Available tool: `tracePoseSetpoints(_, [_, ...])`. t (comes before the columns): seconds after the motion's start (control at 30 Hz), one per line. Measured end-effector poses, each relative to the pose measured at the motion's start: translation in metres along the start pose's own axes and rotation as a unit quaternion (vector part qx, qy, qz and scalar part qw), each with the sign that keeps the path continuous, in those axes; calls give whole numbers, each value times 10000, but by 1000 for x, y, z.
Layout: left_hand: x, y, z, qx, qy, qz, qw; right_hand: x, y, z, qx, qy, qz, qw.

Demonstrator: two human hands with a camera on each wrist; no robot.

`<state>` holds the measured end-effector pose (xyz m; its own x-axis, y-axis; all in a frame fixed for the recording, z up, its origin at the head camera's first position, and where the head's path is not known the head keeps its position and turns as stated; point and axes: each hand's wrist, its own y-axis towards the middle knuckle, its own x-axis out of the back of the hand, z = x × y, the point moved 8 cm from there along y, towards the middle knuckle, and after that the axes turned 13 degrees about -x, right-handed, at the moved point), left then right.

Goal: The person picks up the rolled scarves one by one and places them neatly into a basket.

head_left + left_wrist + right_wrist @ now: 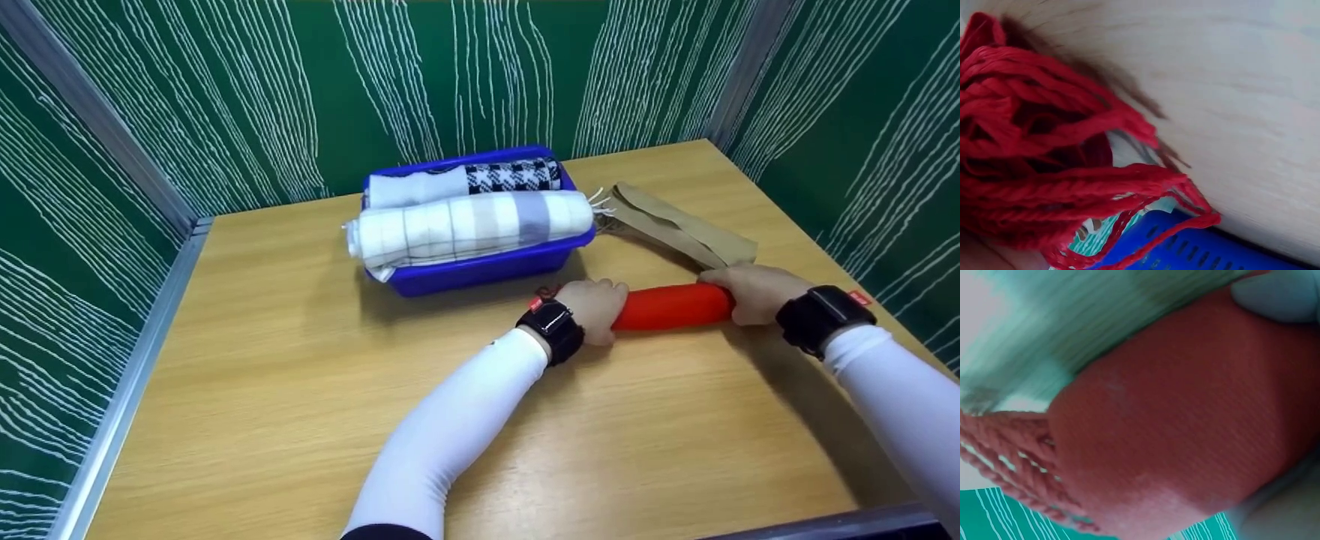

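A rolled red scarf (671, 307) with a braided fringe is held above the table between my two hands. My left hand (598, 309) grips its left end; the red fringe (1027, 124) fills much of the left wrist view. Around the right end my right hand (761, 291) curls, and the right wrist view has a thumb or finger (1280, 295) on the red fabric (1185, 410). Behind the hands, a blue basket (480, 274) bears a rolled white plaid scarf (480, 225) and a black-and-white roll (514, 176).
A flattened tan folded cloth (682, 225) lies right of the basket, just beyond the right hand. The wooden table (285, 390) is bounded by green walls (247, 97) with white streaks. A dark edge (840, 525) runs along the lower right.
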<state>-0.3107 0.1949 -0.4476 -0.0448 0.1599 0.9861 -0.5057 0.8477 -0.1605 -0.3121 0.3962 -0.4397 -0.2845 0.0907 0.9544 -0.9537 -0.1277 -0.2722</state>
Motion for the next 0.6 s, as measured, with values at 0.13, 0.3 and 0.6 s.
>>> tracePoseSetpoints(0.13, [3, -2, 2, -8, -73, -24, 10000, 3, -1, 2, 45, -87, -2, 10000])
tracePoseSetpoints(0.3, [4, -5, 7, 16, -108, -13, 9999, 9, -1, 6, 65, -100, -17, 9999])
tracePoseSetpoints(0.6, [14, -10, 15, -18, 30, -52, 10000, 26, -1, 21, 216, -99, -195, 9995])
